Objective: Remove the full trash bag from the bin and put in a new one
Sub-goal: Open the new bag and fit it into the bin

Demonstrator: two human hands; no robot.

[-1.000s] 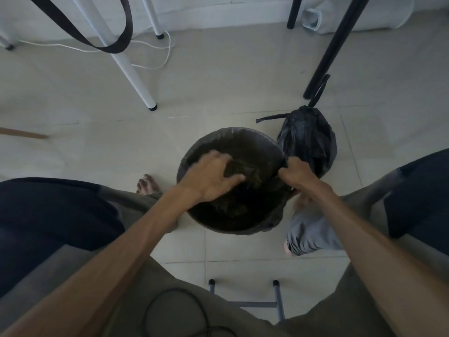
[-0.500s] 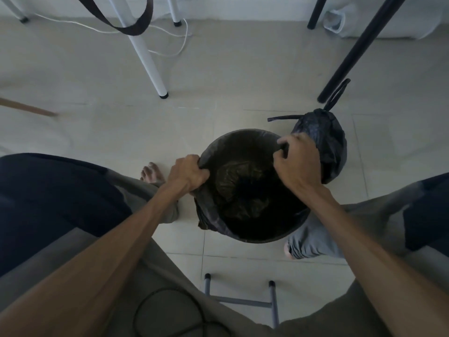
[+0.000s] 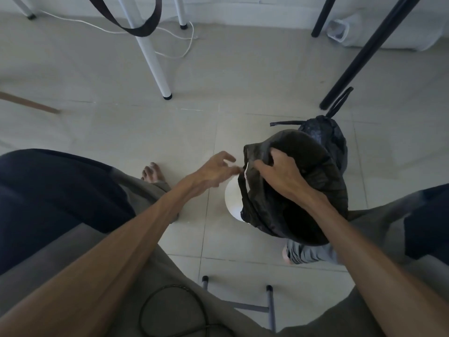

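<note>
right hand grip clenched on the new black bag at its near-left rim, bag draped over the white bin, which shows only at its lower-left side. left hand grip released, fingers spread, just beside the bag's edge, not touching afaict. full tied bag sits on the floor right behind the bin, touching it.
</note>
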